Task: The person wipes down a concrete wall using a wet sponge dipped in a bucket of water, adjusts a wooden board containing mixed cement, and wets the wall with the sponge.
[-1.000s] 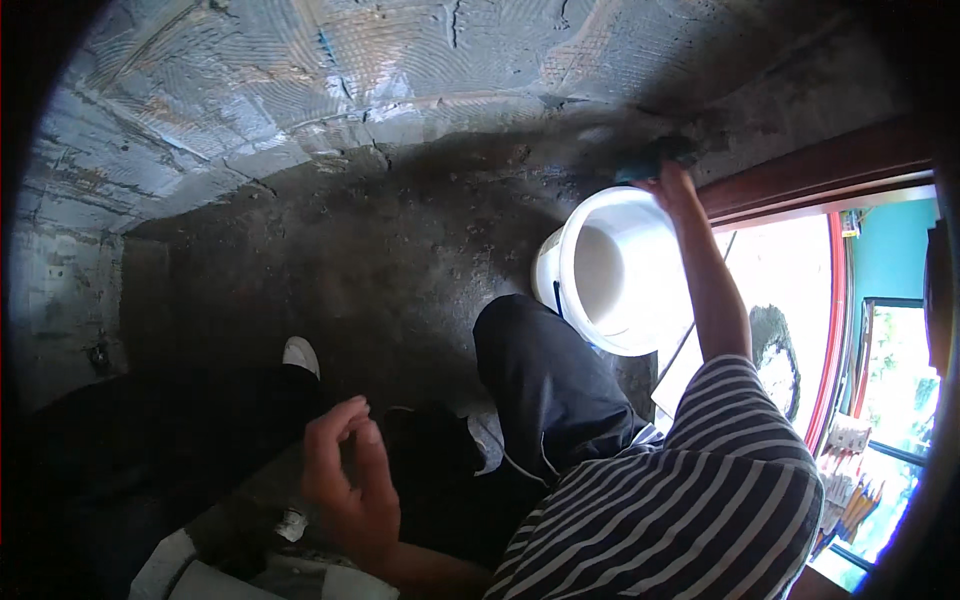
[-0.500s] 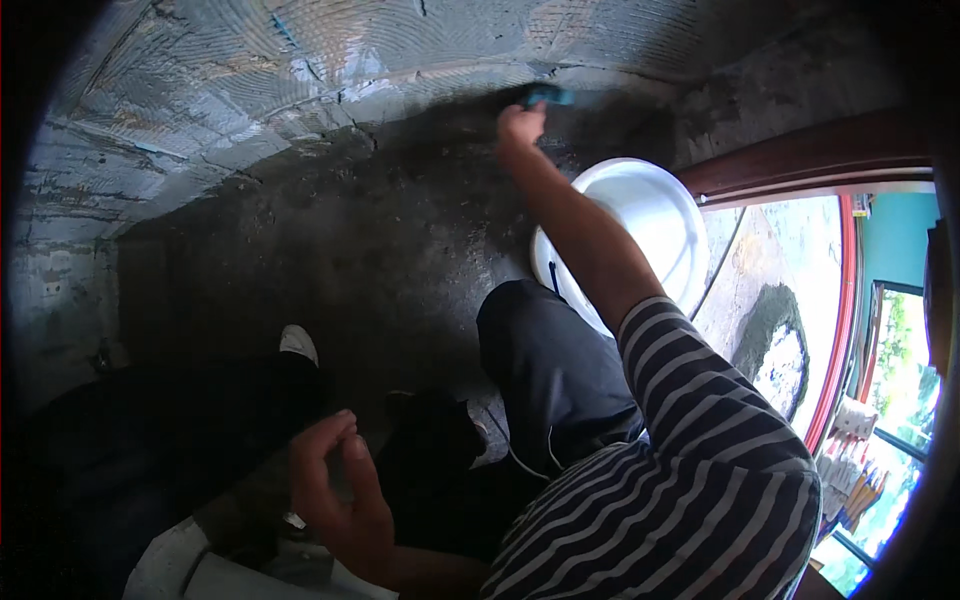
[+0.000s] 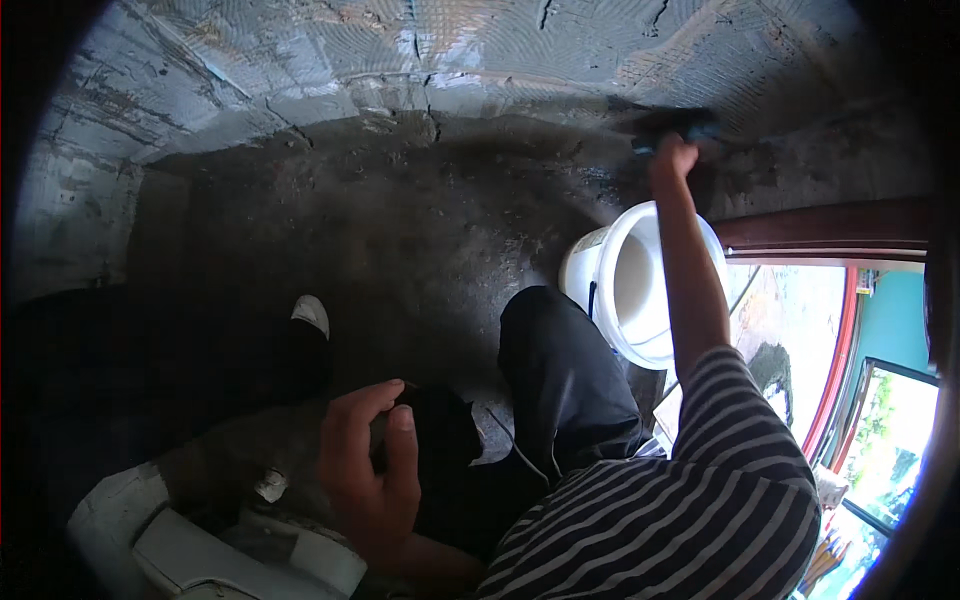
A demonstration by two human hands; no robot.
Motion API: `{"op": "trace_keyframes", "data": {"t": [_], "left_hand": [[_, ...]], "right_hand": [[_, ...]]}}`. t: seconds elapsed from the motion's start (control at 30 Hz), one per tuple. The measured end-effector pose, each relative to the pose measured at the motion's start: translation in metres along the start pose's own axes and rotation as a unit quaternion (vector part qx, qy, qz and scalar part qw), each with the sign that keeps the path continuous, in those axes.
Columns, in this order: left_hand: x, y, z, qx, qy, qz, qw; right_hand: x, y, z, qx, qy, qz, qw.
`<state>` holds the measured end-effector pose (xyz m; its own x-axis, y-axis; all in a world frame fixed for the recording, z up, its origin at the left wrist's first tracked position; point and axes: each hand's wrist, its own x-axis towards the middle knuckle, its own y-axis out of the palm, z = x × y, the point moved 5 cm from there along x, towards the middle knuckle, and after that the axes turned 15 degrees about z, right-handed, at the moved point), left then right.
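Right hand (image 3: pixel 673 158) gripping one dark tool (image 3: pixel 672 128) against the wall (image 3: pixel 400 50); left hand (image 3: pixel 368 462) loosely curled and holding nothing.

The right hand is closed around the tool, which is blurred and dark, so its kind cannot be told; it presses where the grey, grooved wall meets the darker wet patch. Just below that hand, beside the outstretched forearm, stands one white bucket (image 3: pixel 600 262), tilted toward the camera with its mouth open. Right of the bucket runs a brown door frame (image 3: pixel 830 225). Nearer the body lie the person's dark trouser leg (image 3: pixel 560 370) and striped shirt (image 3: pixel 690 500). The left hand hangs low with fingers half bent, resting near the knee. Beyond it, one white-toed shoe (image 3: pixel 311 315) sits on the dark floor (image 3: pixel 400 250), and white broken pieces (image 3: pixel 200 545) lie below.
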<state>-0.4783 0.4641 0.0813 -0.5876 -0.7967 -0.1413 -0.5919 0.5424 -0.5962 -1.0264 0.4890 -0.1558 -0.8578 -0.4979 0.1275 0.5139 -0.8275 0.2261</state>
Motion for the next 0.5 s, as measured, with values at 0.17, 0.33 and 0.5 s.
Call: {"op": "trace_keyframes", "data": {"t": [0.17,0.33,0.5], "left_hand": [[-0.001,-0.005,0.007,-0.024,-0.018,-0.020,0.999],[0.004,-0.002,0.010,-0.025,-0.008,-0.020,0.999],[0.000,-0.010,0.012,-0.025,0.007,-0.035,0.999]], "right_hand": [[-0.071,0.184,-0.039,-0.367,-0.071,-0.182,0.909],[-0.149,0.382,-0.072,-0.238,-0.011,0.092,0.967],[-0.202,0.443,-0.101,0.313,0.309,0.142,0.887]]}}
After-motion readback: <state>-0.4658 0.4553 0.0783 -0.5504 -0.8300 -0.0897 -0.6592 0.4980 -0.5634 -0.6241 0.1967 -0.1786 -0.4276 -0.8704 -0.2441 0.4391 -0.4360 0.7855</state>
